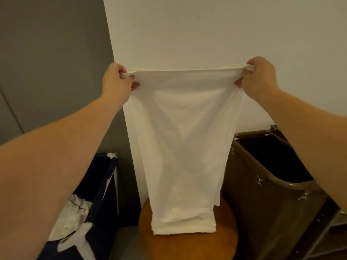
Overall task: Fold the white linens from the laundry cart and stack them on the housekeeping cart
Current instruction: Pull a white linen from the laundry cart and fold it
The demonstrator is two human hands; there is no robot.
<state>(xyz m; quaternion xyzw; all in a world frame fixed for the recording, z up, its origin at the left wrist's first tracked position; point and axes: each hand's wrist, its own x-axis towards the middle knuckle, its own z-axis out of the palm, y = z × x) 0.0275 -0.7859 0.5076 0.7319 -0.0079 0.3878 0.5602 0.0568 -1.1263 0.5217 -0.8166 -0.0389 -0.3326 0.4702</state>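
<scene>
The left hand [117, 79] is raised at arm's length with its fingers curled, pinching the top left corner of a white linen [180, 137] between thumb and fingertips. The right hand [259, 77] does the same at the top right corner, thumb on top and fingers tucked under the hem. The two hands are well apart, so the upper edge of the cloth runs taut and nearly level between them. Both forearms are bare and reach in from the lower corners of the view.

The linen hangs straight down from this edge in front of a pale wall [206, 25]. It looks doubled, with a second layer showing along its right side. Its lower end is a folded edge that rests on a round wooden tabletop [225, 244] directly below the hands.

To the left of the tabletop, under the left forearm, stands a navy laundry cart [105, 194] with crumpled white linens [73, 218] lying inside it. To the right, just beside the tabletop, stands a brown cart [253, 203] with a rounded rim, small metal clips along that rim and a dark interior. A grey panel [47, 53] fills the wall on the left, behind the left arm.
</scene>
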